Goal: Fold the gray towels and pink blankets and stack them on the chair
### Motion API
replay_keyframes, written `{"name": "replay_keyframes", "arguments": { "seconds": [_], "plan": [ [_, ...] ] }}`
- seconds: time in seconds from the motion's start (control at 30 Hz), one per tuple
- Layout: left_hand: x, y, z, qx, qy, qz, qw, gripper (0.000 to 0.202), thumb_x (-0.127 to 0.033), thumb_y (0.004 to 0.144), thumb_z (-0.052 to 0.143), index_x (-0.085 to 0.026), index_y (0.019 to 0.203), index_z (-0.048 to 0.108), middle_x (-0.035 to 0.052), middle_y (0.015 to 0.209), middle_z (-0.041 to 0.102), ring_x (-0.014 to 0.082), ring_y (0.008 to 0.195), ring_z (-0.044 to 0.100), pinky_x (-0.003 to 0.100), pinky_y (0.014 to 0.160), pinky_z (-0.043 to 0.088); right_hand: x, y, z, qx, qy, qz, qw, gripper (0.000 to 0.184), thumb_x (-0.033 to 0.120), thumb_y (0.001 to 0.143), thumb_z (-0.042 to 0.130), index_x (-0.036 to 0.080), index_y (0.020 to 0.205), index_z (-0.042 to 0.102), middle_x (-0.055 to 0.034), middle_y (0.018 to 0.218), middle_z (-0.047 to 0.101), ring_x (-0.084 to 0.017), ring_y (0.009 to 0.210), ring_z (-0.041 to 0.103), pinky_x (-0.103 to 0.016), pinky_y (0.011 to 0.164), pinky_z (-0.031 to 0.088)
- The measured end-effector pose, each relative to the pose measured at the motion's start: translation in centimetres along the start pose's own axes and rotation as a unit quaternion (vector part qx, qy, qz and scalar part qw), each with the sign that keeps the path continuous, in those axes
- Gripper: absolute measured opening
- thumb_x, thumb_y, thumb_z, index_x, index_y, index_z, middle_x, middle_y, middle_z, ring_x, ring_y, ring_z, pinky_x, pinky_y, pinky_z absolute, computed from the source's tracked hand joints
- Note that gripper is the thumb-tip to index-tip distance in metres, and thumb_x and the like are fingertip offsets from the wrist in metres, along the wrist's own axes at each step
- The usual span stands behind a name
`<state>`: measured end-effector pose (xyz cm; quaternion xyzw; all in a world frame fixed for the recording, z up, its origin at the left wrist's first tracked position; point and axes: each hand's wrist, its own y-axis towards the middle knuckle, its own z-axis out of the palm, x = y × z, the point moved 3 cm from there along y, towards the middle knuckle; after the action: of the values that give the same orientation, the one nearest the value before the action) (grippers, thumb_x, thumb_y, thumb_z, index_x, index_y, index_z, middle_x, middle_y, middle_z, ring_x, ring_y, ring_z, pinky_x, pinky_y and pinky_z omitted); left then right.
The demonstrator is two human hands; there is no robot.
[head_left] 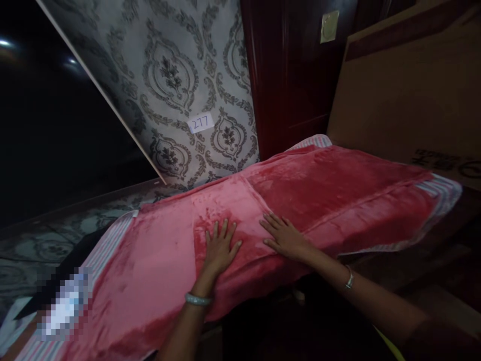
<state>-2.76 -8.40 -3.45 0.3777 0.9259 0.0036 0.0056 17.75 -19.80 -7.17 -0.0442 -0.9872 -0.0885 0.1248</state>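
Observation:
A pinkish-red plush blanket [161,260] lies spread over a long board or table covered with a striped cloth [108,245], whose edges show at both ends. My left hand [220,248] rests flat on the blanket near its middle, fingers spread, a pale bangle on the wrist. To the right of it, my right hand [283,235] also lies flat on the plush with fingers apart, near a fold line. A silvery bracelet circles that forearm. Neither hand grips anything. Darker and lighter patches mark the blanket's pile.
Behind the blanket stands a wall with patterned wallpaper [171,75] and a paper label reading 277 [201,122]. A dark red door [300,75] and a large cardboard box [406,100] are at the back right. At left is a big black screen [56,115].

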Motion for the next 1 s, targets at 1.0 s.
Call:
{"name": "replay_keyframes", "arguments": {
  "seconds": [1.0],
  "plan": [
    [6.3,11.3,-0.7,-0.048,0.035,-0.165,0.985,0.058,-0.042,0.103,0.027,-0.026,0.157,0.036,0.0107,0.166,0.029,0.0339,0.154,0.021,0.067,0.119,0.022,-2.2,17.4,-0.6,0.048,-0.014,0.099,0.994,0.070,0.053,0.100,0.043,0.013,0.157,0.037,-0.0148,0.166,0.021,-0.034,0.154,0.017,-0.060,0.121,0.014]
  ]
}}
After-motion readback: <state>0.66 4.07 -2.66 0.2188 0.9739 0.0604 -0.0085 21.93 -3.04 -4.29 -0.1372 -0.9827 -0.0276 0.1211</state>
